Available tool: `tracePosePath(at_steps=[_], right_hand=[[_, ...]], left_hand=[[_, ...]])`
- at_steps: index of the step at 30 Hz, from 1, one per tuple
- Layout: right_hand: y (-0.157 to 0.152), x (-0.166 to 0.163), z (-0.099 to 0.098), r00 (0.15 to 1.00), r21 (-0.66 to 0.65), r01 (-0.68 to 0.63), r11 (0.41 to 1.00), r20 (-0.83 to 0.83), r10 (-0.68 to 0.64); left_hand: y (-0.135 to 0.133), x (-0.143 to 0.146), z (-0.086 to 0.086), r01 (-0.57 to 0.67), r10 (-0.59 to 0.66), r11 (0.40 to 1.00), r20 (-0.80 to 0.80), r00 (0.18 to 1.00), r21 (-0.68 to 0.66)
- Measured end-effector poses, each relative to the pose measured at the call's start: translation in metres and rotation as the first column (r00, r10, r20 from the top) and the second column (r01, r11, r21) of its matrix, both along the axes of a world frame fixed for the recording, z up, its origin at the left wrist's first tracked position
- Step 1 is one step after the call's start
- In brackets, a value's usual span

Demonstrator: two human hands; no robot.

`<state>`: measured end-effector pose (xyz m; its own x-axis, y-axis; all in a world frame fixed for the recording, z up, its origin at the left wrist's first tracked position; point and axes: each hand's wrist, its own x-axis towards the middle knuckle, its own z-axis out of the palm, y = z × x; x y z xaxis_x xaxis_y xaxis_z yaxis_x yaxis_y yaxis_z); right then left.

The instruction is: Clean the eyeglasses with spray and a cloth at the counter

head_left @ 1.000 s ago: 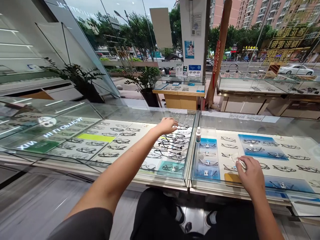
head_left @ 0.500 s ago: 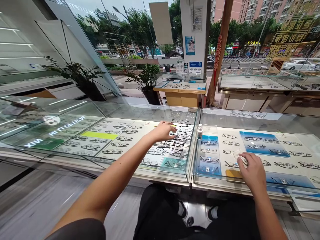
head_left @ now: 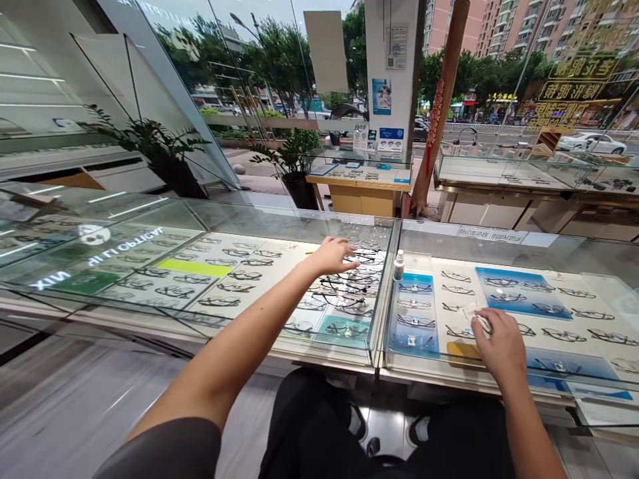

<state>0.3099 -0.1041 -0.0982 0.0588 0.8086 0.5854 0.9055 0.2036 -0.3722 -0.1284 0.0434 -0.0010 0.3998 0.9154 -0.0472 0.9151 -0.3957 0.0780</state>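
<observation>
My left hand (head_left: 335, 256) is stretched out over the left display case, its fingers apart and bent at the edge of a crowded group of eyeglasses (head_left: 349, 286). Whether the fingertips touch a frame cannot be made out. My right hand (head_left: 500, 340) rests over the right case with its fingers closed round a pale cloth (head_left: 468, 311), one corner of which sticks out to the left. A small white spray bottle (head_left: 398, 265) stands upright near the seam between the two cases.
Rows of glasses lie inside the right glass case (head_left: 449, 266) and further left, near a yellow-green strip (head_left: 194, 267). Beyond are a potted plant (head_left: 299, 169), a small display table (head_left: 359, 193) and a wooden post (head_left: 439, 106). My knees are close to the front edge.
My left hand has shifted slightly right over the glasses, its fingers reaching further out. My right hand keeps the cloth in nearly the same spot. The view has shifted slightly.
</observation>
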Motion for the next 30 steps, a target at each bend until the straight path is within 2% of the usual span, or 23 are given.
tracePosePath(at_steps=[6,15,22,30], right_hand=[[-0.001,0.001,-0.001,1.0,0.005,-0.005,1.0,-0.002,0.005],[0.0,0.002,0.0,1.0,0.007,-0.002,1.0,0.016,0.002],[-0.001,0.002,0.001,1.0,0.012,-0.002,1.0,0.029,0.001],[-0.001,0.003,0.001,1.0,0.001,0.003,1.0,0.016,-0.003]], left_hand=[[-0.015,-0.011,0.011,0.028,-0.026,0.997,0.016,1.0,-0.079],[-0.032,-0.006,0.018,0.032,-0.036,0.991,-0.033,0.999,-0.133],[-0.033,-0.008,0.015,0.032,-0.04,0.986,-0.048,0.998,-0.166],[-0.026,0.0,0.01,0.02,-0.031,0.991,-0.082,0.996,-0.131]])
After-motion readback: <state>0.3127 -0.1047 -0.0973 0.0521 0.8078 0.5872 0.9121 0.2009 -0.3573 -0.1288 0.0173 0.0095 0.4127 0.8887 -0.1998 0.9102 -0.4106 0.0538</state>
